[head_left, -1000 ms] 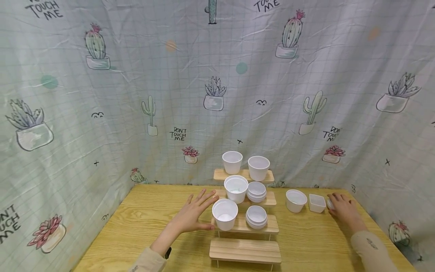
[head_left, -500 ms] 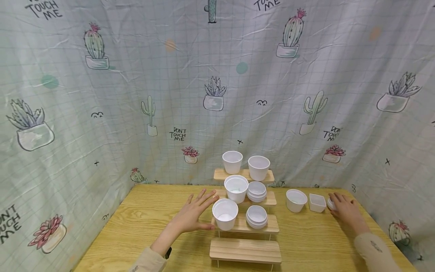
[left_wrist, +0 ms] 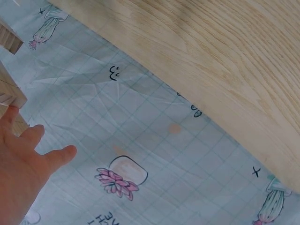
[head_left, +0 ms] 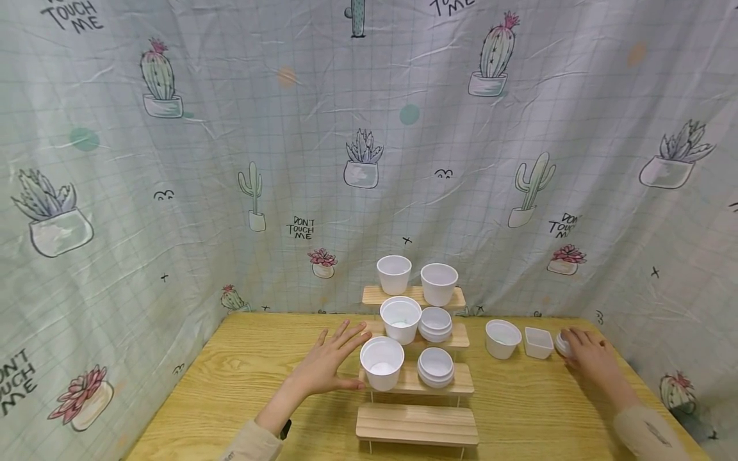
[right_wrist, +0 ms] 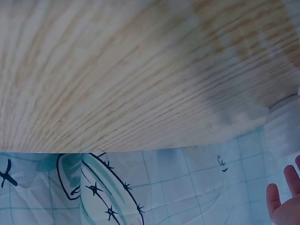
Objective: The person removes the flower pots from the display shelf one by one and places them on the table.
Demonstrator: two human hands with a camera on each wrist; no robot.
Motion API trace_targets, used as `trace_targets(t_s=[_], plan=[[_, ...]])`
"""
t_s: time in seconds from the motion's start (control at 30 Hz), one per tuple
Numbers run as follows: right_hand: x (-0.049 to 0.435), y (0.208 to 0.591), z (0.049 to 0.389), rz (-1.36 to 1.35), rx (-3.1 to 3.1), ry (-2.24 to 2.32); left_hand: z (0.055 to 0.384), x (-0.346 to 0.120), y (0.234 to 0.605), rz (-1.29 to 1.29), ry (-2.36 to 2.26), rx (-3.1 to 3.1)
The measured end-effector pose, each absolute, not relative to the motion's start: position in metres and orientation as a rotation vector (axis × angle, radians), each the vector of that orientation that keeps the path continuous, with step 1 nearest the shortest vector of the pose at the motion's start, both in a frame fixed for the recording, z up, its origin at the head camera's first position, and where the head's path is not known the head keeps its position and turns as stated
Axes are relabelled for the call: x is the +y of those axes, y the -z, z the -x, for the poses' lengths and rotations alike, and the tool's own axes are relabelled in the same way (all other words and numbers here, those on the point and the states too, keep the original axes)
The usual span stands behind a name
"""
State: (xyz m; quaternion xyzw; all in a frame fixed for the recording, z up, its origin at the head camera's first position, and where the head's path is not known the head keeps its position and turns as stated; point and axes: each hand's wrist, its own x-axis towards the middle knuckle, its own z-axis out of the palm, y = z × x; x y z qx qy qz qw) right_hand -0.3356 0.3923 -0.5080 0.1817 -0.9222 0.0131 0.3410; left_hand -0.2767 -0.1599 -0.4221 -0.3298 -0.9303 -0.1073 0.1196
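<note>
My left hand (head_left: 325, 365), fingers spread, touches the left end of a stepped wooden stand (head_left: 416, 424). In the left wrist view, a fingertip of that hand (left_wrist: 28, 168) meets the end of a wooden step (left_wrist: 13, 93). At the far right of the table, my right hand (head_left: 594, 362) is by a small white round tub (head_left: 562, 346), its fingertips over or beside the rim; contact cannot be made out. The right wrist view shows straight fingers of this hand (right_wrist: 287, 201) below the white tub (right_wrist: 286, 124), with a gap.
White cups (head_left: 394, 275) (head_left: 439, 285) stand on the top step. Lower steps each bear a cup (head_left: 400, 320) (head_left: 382, 365) and a round tub (head_left: 435, 325) (head_left: 435, 368). A cup (head_left: 503, 339) and a square container (head_left: 539, 343) stand right of the stand. A cactus-print curtain (head_left: 369, 218) hangs behind the table.
My right hand has drawn slightly to the right and nearer, so more of the round tub shows. The left hand and the stand have not moved.
</note>
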Motion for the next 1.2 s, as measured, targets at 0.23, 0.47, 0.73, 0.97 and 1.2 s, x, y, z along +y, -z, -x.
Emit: trace_targets(t_s=[0.23, 0.47, 0.73, 0.97, 1.2], plan=[[0.389, 0.505, 0.329, -0.499, -2.362, -0.021, 0.277, -0.16, 0.423, 0.96, 0.313, -2.719], [0.383, 0.503, 0.322, -0.523, -2.379, 0.01, 0.276, -0.16, 0.422, 0.964, 0.319, -2.71], [0.37, 0.5, 0.31, -0.587, -2.288, 0.02, 0.276, -0.16, 0.423, 0.968, 0.336, -2.709], [0.348, 0.493, 0.3, -0.603, -2.242, 0.026, 0.276, -0.159, 0.423, 0.968, 0.333, -2.702], [0.332, 0.489, 0.293, -0.645, -2.186, -0.011, 0.277, -0.159, 0.423, 0.967, 0.341, -2.715]])
